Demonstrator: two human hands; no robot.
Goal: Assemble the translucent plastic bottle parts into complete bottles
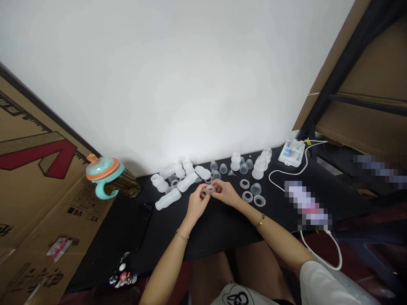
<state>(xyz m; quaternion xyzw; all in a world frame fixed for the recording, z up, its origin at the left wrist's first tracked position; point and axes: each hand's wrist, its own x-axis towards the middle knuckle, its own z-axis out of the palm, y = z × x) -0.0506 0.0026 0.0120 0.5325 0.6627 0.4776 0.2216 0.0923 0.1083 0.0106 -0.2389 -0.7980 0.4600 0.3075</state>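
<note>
Over the black table, my left hand (199, 201) and my right hand (225, 191) meet, both with fingers closed on one small translucent ring-shaped piece (210, 190). To their left lie several white bottles, among them a long one (168, 199) and another (187, 182). Behind my hands stand several clear dome-shaped pieces (223, 169). Right of my right hand are translucent rings (247, 196) and a clear dome (256, 189). A white bottle (235, 161) stands upright near the wall, and a capped bottle (260, 167) is farther right.
A teal-lidded jug (106, 173) is at the left beside a cardboard box (41, 178). At the right are an open white case (291, 152), a white cable (288, 173) and a blurred-out object (307, 203). A small trinket (124, 277) lies at the front left.
</note>
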